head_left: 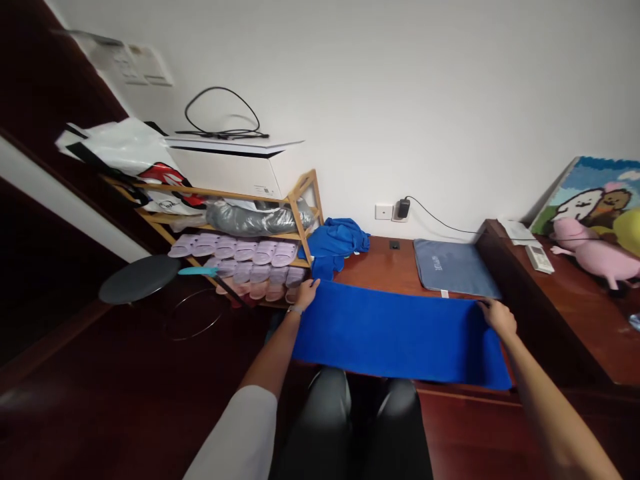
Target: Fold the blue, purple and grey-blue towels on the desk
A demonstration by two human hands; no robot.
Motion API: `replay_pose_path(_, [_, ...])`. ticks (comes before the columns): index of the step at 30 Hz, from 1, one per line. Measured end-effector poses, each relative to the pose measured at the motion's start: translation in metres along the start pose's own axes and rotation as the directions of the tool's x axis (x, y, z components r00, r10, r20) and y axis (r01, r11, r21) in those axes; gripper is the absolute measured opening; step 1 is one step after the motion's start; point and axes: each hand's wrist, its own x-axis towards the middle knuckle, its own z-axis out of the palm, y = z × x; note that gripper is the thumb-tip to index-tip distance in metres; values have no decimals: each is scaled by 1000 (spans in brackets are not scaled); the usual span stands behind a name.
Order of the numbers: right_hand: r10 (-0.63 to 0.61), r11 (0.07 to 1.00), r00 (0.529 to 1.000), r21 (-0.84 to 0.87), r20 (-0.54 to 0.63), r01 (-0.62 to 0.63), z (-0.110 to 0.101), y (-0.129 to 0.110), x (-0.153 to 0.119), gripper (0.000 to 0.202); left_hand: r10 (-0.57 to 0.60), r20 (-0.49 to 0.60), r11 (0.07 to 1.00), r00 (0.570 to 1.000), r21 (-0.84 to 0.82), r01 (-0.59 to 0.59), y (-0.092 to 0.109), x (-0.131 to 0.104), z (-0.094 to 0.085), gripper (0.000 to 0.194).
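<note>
A long blue cloth (395,333) is stretched out flat in front of my knees, its near edge hanging past the front of the brown wooden surface (373,272). My left hand (307,293) pinches its far left corner. At the opposite end, my right hand (498,316) grips the far right corner. A crumpled heap of blue fabric (340,239) lies just beyond my left hand, beside the shelf. Behind the cloth's right half rests a grey-blue flat cushion (453,267) with a small white tag at its edge.
On the left stands a wooden rack (300,220) with several lilac slippers (245,251) and a white box (235,167) on top. A round black stool (140,279) is nearby. To the right, a raised ledge holds a pink plush toy (590,253) and a remote control (539,259).
</note>
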Motion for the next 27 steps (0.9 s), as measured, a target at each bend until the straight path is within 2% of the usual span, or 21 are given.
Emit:
replay_pose_path(3, [35,998,999,-47,-8,-36,24,-5,15,50,-60,-52,988,997,138,67,-8,13,20,34])
replay_pose_path(6, [55,997,998,-48,2,-55,42,-1,26,51,-67,-83,970,994,226,84,-14,19,37,34])
replay_pose_path(11, [48,999,999,25,-4,-48,61,9,30,52,66,-88,896,994,444,-20,-15,25,49,40])
replay_pose_path(15, [49,994,987,106,-152,-33,72,4,18,55,136,-100,848,986,526,-64,-11,23,47,44])
replay_pose_path(16, [31,993,978,116,-207,-7,76,1,12,55,169,-109,845,980,528,-87,-10,19,47,46])
replay_pose_path(18, [-80,988,958,102,-275,112,89,-6,-2,57,267,-80,840,960,509,-191,-9,8,50,48])
replay_pose_path(20, [-248,963,939,45,-236,266,103,-11,-16,59,385,18,816,923,461,-350,-11,-7,54,48])
replay_pose_path(22, [-347,937,929,-17,-129,348,116,-13,-26,63,449,107,792,887,413,-450,-15,-20,58,49])
replay_pose_path(24, [-359,932,932,-69,-46,355,123,-12,-27,65,414,117,806,903,413,-423,-22,-27,60,52])
replay_pose_path(27, [-368,923,930,-111,14,367,123,-8,-19,67,266,41,841,963,479,-252,-32,-27,57,60])
